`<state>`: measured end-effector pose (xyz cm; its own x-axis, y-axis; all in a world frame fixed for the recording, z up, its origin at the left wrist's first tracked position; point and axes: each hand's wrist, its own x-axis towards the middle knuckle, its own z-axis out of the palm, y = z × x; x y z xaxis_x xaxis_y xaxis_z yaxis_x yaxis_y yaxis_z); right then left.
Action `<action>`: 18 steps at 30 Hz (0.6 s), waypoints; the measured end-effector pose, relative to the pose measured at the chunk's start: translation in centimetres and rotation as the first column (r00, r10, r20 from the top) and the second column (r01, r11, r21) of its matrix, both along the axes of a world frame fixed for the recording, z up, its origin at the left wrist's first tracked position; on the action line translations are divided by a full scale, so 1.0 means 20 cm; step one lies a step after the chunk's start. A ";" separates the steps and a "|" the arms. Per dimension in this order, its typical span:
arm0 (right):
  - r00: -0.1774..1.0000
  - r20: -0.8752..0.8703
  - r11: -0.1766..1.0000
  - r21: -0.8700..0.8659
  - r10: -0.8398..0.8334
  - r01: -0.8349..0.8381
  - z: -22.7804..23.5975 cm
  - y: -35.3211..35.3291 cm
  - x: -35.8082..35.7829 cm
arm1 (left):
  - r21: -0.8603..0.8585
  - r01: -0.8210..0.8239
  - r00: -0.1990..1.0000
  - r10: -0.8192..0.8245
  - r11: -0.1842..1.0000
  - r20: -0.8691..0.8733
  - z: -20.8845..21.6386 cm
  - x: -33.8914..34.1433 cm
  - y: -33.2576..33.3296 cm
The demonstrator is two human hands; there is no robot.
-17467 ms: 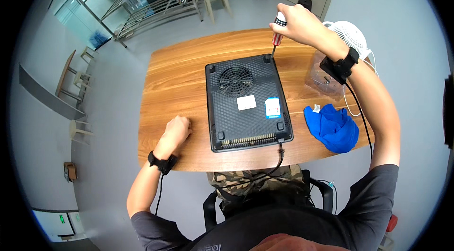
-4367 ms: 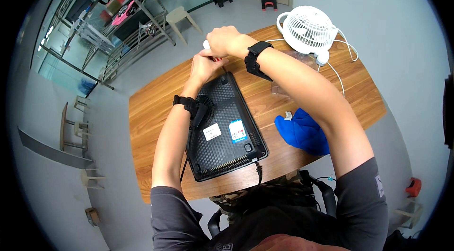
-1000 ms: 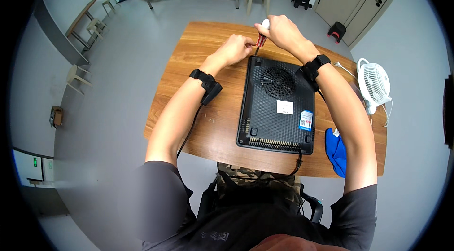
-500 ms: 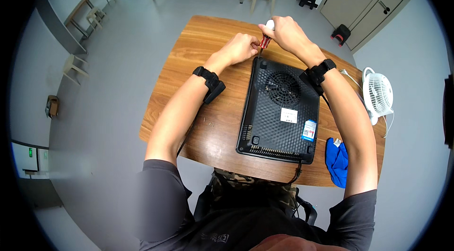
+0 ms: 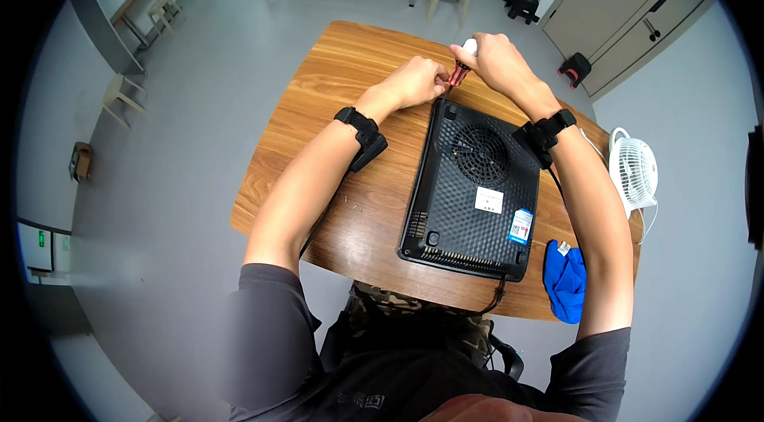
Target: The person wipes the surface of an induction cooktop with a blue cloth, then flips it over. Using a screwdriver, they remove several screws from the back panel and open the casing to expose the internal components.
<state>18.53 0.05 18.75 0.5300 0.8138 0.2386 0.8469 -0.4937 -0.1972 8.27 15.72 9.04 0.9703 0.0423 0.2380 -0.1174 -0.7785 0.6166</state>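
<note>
A black induction cooker [image 5: 469, 215] lies upside down on the wooden table, its round fan grille and two labels facing up. My right hand [image 5: 495, 56] is closed around the red, black and white handle of a screwdriver [image 5: 459, 73]. The screwdriver stands nearly upright, its shaft at the cooker's far left corner; the very tip is too small to make out. My left hand [image 5: 418, 81] is beside the shaft at that same corner, fingers curled and pinched together. Whatever may be between those fingertips is hidden.
Several tiny screws [image 5: 356, 206] lie on the wooden table [image 5: 318, 128], left of the cooker. A blue cloth [image 5: 564, 283] rests by my right forearm, with a white fan [image 5: 634, 171] at the right edge. The cooker's black cord [image 5: 498, 295] hangs over the near edge.
The view has shifted slightly, so the table and hands sit a little differently in it. Both hands stay at the cooker's far left corner, the screwdriver still in my right hand.
</note>
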 end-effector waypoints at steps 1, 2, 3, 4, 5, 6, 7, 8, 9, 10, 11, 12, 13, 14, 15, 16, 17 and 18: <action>1.000 0.013 1.000 0.003 -0.001 0.001 0.00 0.00 0.00 | -0.005 0.004 1.000 -0.004 1.000 -0.004 0.00 0.00 0.00; 1.000 0.013 1.000 0.002 0.007 -0.007 0.00 -0.01 0.00 | -0.010 0.009 1.000 -0.009 1.000 -0.008 0.00 0.00 -0.01; 1.000 0.014 1.000 0.000 0.015 -0.015 0.00 -0.01 0.01 | -0.016 0.013 1.000 -0.013 1.000 -0.012 0.00 0.00 -0.01; 1.000 0.013 1.000 0.000 0.027 -0.027 0.00 -0.01 0.01 | -0.043 0.012 1.000 -0.012 0.999 -0.013 -0.01 0.00 -0.01; 1.000 -0.008 1.000 -0.013 0.027 -0.028 0.01 0.00 0.00 | -0.071 0.010 1.000 -0.012 0.997 -0.015 -0.02 -0.01 0.00; 0.999 -0.028 0.999 -0.026 0.028 -0.029 0.02 0.00 -0.01 | -0.099 0.009 1.000 -0.011 0.995 -0.017 -0.03 -0.01 0.00; 0.999 -0.047 0.999 -0.041 0.025 -0.027 0.04 0.00 -0.01 | -0.102 0.012 0.999 -0.015 0.995 -0.033 -0.05 0.00 0.01; 0.998 -0.053 0.998 -0.045 0.039 -0.042 0.04 0.00 -0.01 | -0.105 0.014 0.999 -0.020 0.994 -0.050 -0.06 0.00 0.01; 0.997 -0.059 0.997 -0.049 0.054 -0.056 0.05 0.01 -0.01 | -0.108 0.016 0.998 -0.024 0.994 -0.066 -0.08 0.01 0.02; 0.996 -0.065 0.996 -0.053 0.065 -0.069 0.05 0.00 0.00 | -0.119 0.021 0.997 -0.029 0.993 -0.069 -0.07 0.01 0.02; 0.994 -0.086 0.995 -0.070 0.066 -0.072 0.06 0.00 0.01 | -0.129 0.025 0.997 -0.035 0.991 -0.072 -0.07 0.01 0.01; 0.992 -0.107 0.993 -0.087 0.067 -0.076 0.07 -0.01 0.02 | -0.140 0.029 0.996 -0.040 0.990 -0.075 -0.06 0.01 0.01; 0.990 -0.127 0.992 -0.103 0.066 -0.080 0.07 -0.01 0.02 | -0.144 0.037 0.998 -0.044 0.989 -0.045 -0.06 0.02 0.00; 0.992 -0.094 0.990 -0.112 0.079 -0.089 0.07 -0.01 0.04 | -0.148 0.045 0.999 -0.047 0.988 -0.014 -0.06 0.02 0.00; 0.994 -0.061 0.988 -0.122 0.092 -0.098 0.06 -0.01 0.06 | -0.151 0.053 0.999 -0.051 0.987 0.016 -0.05 0.03 0.00; 0.994 -0.029 0.985 -0.131 0.106 -0.109 0.06 -0.01 0.06 | -0.159 0.052 0.998 -0.046 0.986 0.041 -0.03 0.02 -0.01; 0.994 -0.040 0.982 -0.156 0.104 -0.109 0.07 -0.01 0.06 | -0.166 0.051 0.997 -0.041 0.985 0.066 0.00 0.02 -0.02; 0.994 -0.051 0.977 -0.181 0.101 -0.109 0.08 -0.01 0.07 | -0.174 0.051 0.995 -0.035 0.983 0.091 0.02 0.03 -0.03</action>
<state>19.84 -0.11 20.32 0.4458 0.8931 0.0600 0.8888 -0.4337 -0.1477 8.77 15.17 9.49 0.9481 0.0496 0.3141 -0.2075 -0.6519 0.7294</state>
